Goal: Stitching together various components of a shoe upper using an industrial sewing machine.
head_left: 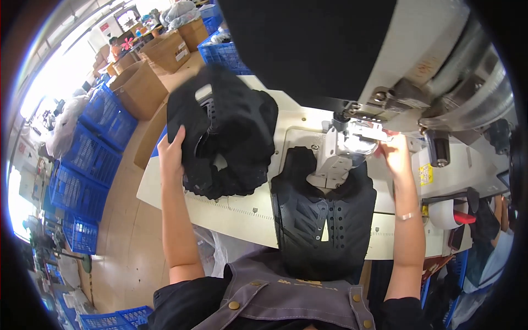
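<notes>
My left hand (171, 154) is closed on the left edge of a black, cut-out fabric piece, thumb on top and the other fingers hidden beneath. This upper piece (190, 118) is tilted and blurred at its far edge, above a pile of similar black pieces (250, 176) on the sewing machine table (242, 212). Another black padded piece (297, 212), with grooves and rows of holes, lies under the sewing machine head (336, 157) and hangs over the near table edge. My right hand (395, 149) is at the right side of the brightly lit machine head, fingers curled; glare hides what they grip.
The dark machine arm (313, 49) looms over the table's far side. Blue plastic crates (88, 159) and cardboard boxes (137, 88) stand on the floor to the left. A clear plastic bag (220, 247) hangs below the near table edge. Farther back a person (115, 49) is visible.
</notes>
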`<state>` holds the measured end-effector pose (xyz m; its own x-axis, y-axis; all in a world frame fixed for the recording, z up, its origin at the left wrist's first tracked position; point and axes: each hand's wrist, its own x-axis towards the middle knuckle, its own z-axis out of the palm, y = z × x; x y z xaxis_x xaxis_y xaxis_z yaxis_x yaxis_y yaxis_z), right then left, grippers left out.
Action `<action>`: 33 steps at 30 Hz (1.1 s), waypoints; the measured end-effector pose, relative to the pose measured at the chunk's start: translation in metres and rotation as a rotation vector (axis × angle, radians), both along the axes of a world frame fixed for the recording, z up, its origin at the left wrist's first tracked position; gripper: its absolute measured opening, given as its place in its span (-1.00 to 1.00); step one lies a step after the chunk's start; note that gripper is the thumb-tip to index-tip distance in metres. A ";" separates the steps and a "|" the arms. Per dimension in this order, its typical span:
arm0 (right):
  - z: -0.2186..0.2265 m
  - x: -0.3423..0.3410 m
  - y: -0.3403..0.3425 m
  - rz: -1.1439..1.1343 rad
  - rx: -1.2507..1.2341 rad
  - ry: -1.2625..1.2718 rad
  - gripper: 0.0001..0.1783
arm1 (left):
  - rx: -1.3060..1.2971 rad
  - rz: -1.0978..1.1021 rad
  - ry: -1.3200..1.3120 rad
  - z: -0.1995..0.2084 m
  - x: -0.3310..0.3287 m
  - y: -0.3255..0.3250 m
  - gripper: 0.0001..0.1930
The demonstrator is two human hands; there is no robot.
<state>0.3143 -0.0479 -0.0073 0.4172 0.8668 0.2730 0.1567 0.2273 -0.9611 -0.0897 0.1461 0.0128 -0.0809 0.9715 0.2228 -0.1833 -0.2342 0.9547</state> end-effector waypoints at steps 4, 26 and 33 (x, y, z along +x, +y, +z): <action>-0.009 -0.036 -0.056 -0.163 -0.375 -0.260 -0.79 | -0.198 0.092 0.402 -0.031 -0.044 0.013 -0.67; 0.032 -0.048 -0.070 -0.154 0.005 0.482 -0.89 | -0.571 -1.394 0.562 -0.041 0.100 -0.182 -0.38; 0.008 -0.030 -0.051 -0.141 -0.081 0.617 -0.82 | -0.601 -1.047 -0.379 -0.016 0.129 -0.181 -0.53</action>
